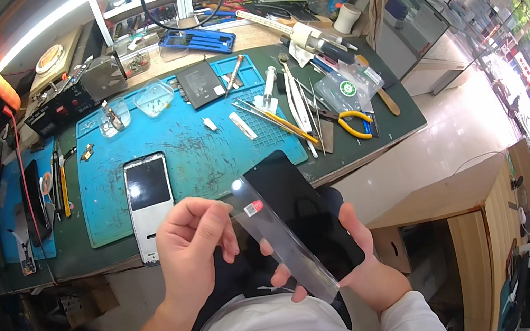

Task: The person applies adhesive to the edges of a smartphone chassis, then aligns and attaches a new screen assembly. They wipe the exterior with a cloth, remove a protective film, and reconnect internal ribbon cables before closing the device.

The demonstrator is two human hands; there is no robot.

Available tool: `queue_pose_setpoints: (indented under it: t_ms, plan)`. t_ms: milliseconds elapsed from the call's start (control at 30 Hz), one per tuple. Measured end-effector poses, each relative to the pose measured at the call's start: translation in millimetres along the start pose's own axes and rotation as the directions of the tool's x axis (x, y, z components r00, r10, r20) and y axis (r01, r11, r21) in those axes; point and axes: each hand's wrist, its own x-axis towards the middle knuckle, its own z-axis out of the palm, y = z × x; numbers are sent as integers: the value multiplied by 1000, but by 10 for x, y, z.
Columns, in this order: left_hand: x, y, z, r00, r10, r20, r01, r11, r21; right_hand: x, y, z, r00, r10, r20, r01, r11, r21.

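Note:
My right hand (372,272) holds a black phone screen (307,207) from below, its thumb along the right edge and fingertips showing past the left side. A clear protective film (287,249) with a small red-and-white label hangs along the screen's left side, partly lifted off it. At the film's upper left corner, my left hand (189,248) pinches with thumb and forefinger. Just beyond that hand, a phone body (153,212), dark above and silver below, lies over the front edge of the blue work mat (153,128).
Tweezers (279,121), yellow-handled pliers (354,124) and a syringe (269,84) lie at the mat's right. A phone battery (200,84) and small clear trays (154,98) sit toward the back. Another dark phone (35,204) lies left. A wooden cabinet (437,189) stands right.

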Motion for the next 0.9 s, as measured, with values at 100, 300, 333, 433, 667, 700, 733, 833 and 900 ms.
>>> queue_pose_setpoints:
  t_ms: [100, 300, 333, 433, 667, 700, 733, 833, 900]
  plan:
    - [11, 6, 0, 1000, -8, -17, 7, 1000, -24, -17, 11, 3, 999, -11, -38, 12, 1000, 3]
    - [58, 2, -24, 999, 12, -44, -13, 1000, -23, 2, 8, -33, 997, -49, -60, 51, 998, 28]
    - [63, -1, -30, 999, 11, -46, -12, 1000, -25, 8, -12, -42, 999, -41, -19, 40, 999, -16]
    - [83, 6, -47, 998, 21, -51, -22, 1000, -16, 19, -37, 1, 998, -44, -42, 42, 997, -65]
    - [92, 82, -90, 999, 24, -39, -24, 1000, 7, -2, -57, 75, 992, -55, -117, 34, 985, -171]
    - [93, 96, -91, 999, 23, -32, -22, 1000, 8, -4, -60, 72, 993, -59, -104, 39, 982, -185]
    - [93, 110, -93, 999, 21, -25, -21, 1000, 9, -3, -63, 67, 994, -62, -90, 43, 979, -199]
    - [84, 139, -112, 1000, 15, -12, -14, 999, 33, -12, -57, 32, 996, -71, -50, 60, 980, -189]
    - [85, 153, -143, 1000, 17, -4, -17, 999, 32, -12, -75, 45, 996, -74, -47, 61, 970, -236]
